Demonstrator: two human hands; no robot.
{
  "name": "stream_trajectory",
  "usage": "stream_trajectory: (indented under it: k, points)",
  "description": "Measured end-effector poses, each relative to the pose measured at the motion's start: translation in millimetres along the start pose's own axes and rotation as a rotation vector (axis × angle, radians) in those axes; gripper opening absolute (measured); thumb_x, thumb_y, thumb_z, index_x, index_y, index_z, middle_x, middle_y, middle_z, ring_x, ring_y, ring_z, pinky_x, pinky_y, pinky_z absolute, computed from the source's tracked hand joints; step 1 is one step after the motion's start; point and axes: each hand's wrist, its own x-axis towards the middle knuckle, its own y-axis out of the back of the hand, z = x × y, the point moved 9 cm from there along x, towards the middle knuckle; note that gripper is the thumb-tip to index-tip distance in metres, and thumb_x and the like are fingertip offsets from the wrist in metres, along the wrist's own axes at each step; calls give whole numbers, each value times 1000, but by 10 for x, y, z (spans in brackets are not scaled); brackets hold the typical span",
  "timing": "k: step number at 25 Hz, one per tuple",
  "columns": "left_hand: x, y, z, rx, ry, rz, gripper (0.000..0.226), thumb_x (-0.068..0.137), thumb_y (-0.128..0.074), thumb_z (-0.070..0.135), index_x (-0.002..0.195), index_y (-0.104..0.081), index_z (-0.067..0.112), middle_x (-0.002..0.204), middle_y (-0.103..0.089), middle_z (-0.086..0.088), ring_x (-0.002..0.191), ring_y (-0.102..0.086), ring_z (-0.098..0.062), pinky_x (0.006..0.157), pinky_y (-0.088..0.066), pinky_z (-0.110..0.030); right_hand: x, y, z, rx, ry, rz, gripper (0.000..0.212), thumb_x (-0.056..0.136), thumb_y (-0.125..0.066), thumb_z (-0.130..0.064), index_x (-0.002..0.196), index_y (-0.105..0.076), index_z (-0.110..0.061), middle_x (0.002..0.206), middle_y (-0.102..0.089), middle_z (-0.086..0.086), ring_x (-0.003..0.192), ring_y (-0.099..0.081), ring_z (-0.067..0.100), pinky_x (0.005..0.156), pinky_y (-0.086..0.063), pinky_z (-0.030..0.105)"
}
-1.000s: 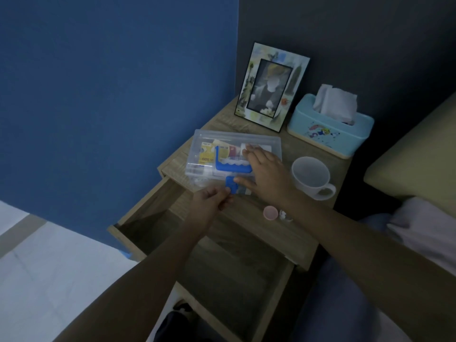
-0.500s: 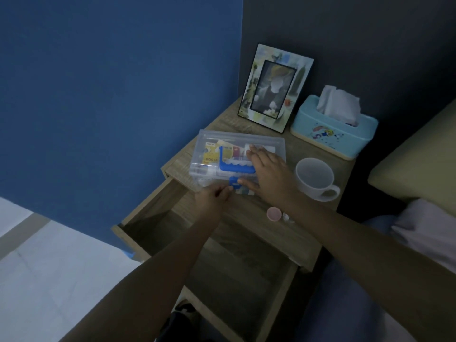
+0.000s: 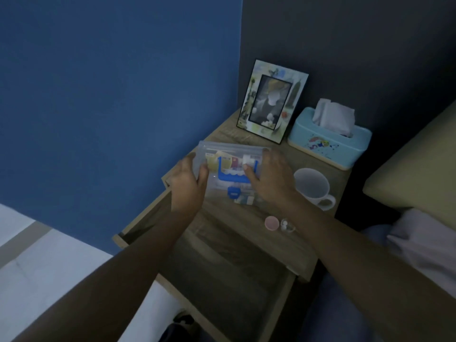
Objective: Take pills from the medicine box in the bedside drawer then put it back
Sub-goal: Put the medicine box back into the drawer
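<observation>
A clear plastic medicine box (image 3: 229,159) with a blue handle and blue latch sits on the wooden bedside table (image 3: 246,225), lid down. My left hand (image 3: 188,186) grips its left end, thumb over the lid. My right hand (image 3: 269,180) grips its right end, fingers across the top. Below the tabletop the drawer (image 3: 222,280) stands pulled out, and its dim inside looks bare. A small pink cap (image 3: 272,222) and a tiny clear bottle (image 3: 286,226) with white pills lie near the table's front edge.
A white mug (image 3: 313,190) stands just right of my right hand. Behind are a photo frame (image 3: 271,102) and a light blue tissue box (image 3: 329,139). A blue wall runs along the left; a bed (image 3: 419,174) lies to the right.
My left hand has left the blue latch and moved to the box's left end. My right hand has shifted from the lid's top to the right end.
</observation>
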Motion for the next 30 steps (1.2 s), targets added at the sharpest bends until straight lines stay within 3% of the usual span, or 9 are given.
stream_trajectory:
  k: [3,6,12,17,23,26,30]
  points:
    - [209,-286,-137,211,168,-192,55,95,-44,40,131,-44,-1,130,-53,-29,119,-49,-42,96,-38,-43,23,-108,223,-24,-253,-145,91,85,-33,-69,145,-10,-6,150,-22,25,134,-28,39,109,-30,46]
    - [249,-411,-260,232,264,-267,61,94,-41,47,124,-48,-6,124,-56,-31,114,-52,-43,92,-41,-42,51,-195,225,3,-286,-227,95,83,-32,-72,147,1,-9,150,-21,27,132,-32,41,104,-36,44]
    - [366,-434,-453,210,318,-276,68,88,-43,58,94,-61,-8,101,-65,-27,99,-61,-39,74,-41,-34,136,-201,228,122,-315,-167,102,76,-42,-75,147,-3,-11,144,-34,25,125,-42,39,95,-43,39]
    - [471,-419,-604,203,371,-288,76,84,-43,64,107,-61,-7,112,-63,-27,107,-58,-40,85,-44,-39,228,-215,218,169,-343,-117,113,67,-47,-81,143,-17,-2,143,-40,23,125,-45,38,98,-45,42]
    - [536,-335,-687,167,426,-334,76,83,-45,65,112,-61,-3,119,-62,-22,113,-55,-37,89,-42,-35,182,-207,137,323,-416,-103,115,63,-53,-80,145,-12,-11,149,-32,19,134,-34,37,108,-35,48]
    - [533,-56,-670,142,389,-305,67,83,-48,63,101,-66,1,106,-68,-20,106,-59,-36,83,-42,-33,13,-64,-68,397,-437,-16,110,63,-60,-73,145,-13,-17,146,-34,19,132,-33,37,105,-37,46]
    - [364,488,-561,37,375,-299,54,78,-53,65,70,-64,12,75,-65,-6,77,-60,-25,66,-42,-30,-483,183,-406,503,-485,60,107,67,-65,-66,145,-10,-20,141,-33,22,127,-32,38,98,-37,45]
